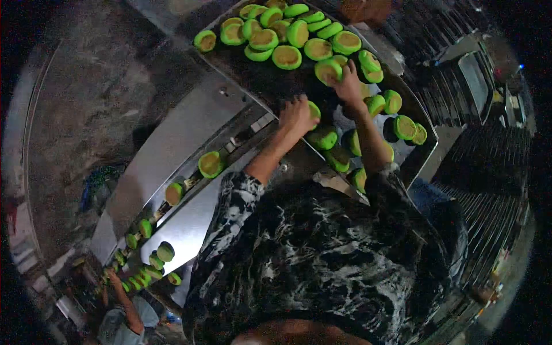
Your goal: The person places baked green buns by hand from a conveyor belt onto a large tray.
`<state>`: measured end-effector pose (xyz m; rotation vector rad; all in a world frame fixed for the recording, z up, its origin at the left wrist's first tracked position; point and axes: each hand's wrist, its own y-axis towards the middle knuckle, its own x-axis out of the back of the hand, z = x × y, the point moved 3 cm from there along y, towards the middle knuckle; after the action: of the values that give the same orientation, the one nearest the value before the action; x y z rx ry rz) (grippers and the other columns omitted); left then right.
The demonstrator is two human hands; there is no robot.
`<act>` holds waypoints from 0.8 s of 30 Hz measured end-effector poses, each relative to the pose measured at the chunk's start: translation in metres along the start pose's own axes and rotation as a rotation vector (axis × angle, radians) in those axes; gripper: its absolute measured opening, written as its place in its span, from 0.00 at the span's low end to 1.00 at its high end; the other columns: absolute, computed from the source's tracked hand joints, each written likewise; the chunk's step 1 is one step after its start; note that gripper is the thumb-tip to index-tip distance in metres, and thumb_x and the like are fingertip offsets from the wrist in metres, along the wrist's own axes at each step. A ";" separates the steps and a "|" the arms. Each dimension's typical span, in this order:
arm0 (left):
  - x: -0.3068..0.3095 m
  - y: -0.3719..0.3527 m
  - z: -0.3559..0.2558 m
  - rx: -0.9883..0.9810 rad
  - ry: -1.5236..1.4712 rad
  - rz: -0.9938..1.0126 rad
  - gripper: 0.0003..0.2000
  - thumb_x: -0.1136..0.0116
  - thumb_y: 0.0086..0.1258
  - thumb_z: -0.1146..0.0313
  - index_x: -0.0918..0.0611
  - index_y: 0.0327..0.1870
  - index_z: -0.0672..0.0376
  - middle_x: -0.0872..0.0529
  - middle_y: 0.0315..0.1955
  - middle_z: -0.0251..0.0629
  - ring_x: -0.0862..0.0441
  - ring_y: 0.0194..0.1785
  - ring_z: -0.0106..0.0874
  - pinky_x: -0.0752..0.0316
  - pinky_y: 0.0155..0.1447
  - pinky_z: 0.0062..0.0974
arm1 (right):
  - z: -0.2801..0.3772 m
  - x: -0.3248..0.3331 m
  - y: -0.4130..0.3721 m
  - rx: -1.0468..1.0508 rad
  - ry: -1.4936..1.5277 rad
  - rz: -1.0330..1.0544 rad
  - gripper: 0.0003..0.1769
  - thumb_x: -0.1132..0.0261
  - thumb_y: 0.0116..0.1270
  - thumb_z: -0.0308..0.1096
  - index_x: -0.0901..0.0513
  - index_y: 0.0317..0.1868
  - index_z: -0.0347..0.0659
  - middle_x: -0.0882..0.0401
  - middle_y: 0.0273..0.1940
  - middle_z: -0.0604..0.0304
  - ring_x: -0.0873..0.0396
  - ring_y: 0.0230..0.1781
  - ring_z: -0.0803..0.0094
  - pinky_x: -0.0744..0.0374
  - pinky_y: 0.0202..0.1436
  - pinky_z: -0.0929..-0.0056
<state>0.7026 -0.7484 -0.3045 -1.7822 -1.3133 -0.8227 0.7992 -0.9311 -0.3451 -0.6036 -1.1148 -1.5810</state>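
My left hand (296,115) was curled around a green half (314,109) at the near edge of the tray (259,80). My right hand (348,85) rested on a second half (328,71) in the pile, though I couldn't tell whether it gripped. I judged it best to lift lightly, one at a time, so that neighbouring halves didn't roll toward the metal chute (190,132).

a tray (241,63) lies straight ahead, with round pieces (286,56) heaped at its far end and more scattered along its right side. the left hand (296,115) rests at the tray's near left edge, against one piece. the right hand (349,85) lies farther in, touching another. a metal line (172,144) runs from the tray down to the left, carrying single pieces spaced apart. at its far lower end is another person's hand (112,278). racks (454,92) stand right of the tray.
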 end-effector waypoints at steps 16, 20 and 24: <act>0.069 -0.155 0.193 0.601 0.226 -0.498 0.23 0.41 0.58 0.59 0.27 0.53 0.62 0.30 0.54 0.54 0.39 0.61 0.51 0.42 0.62 0.46 | 0.212 -0.012 -0.120 0.668 0.396 0.536 0.23 0.44 0.59 0.32 0.31 0.57 0.46 0.32 0.55 0.50 0.28 0.50 0.48 0.28 0.54 0.58; 0.117 -0.029 0.122 0.085 0.115 -0.680 0.25 0.38 0.56 0.65 0.29 0.54 0.63 0.33 0.54 0.53 0.37 0.59 0.49 0.38 0.60 0.44 | 0.210 -0.023 -0.045 0.583 0.617 1.134 0.15 0.48 0.63 0.38 0.25 0.48 0.44 0.21 0.38 0.47 0.23 0.37 0.49 0.24 0.41 0.52; 0.109 0.126 0.088 -0.308 -0.032 -0.464 0.32 0.46 0.50 0.81 0.36 0.62 0.60 0.37 0.61 0.48 0.43 0.65 0.46 0.45 0.67 0.39 | 0.145 -0.059 0.139 0.280 0.129 -0.010 0.18 0.42 0.54 0.40 0.26 0.41 0.37 0.21 0.33 0.46 0.22 0.33 0.49 0.24 0.39 0.55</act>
<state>0.8574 -0.6440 -0.2816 -1.7433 -1.7303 -1.3134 0.9244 -0.7756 -0.2818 -0.3057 -1.2151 -1.4182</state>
